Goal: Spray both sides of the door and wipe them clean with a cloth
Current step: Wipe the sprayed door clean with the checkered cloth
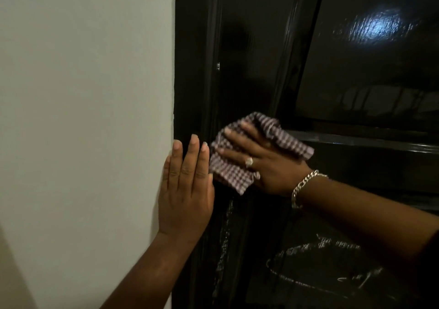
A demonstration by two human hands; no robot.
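Note:
A glossy black panelled door fills the right half of the head view. My right hand presses a crumpled checked cloth flat against the door's left stile, fingers spread and straight. My left hand lies flat with straight fingers on the door frame's edge, where the black frame meets the wall. Wet spray streaks and foam marks show on the lower panel, below the cloth. No spray bottle is in view.
A pale painted wall takes up the whole left half, right up to the frame. A horizontal moulding crosses the door just right of the cloth. A light reflects in the upper panel.

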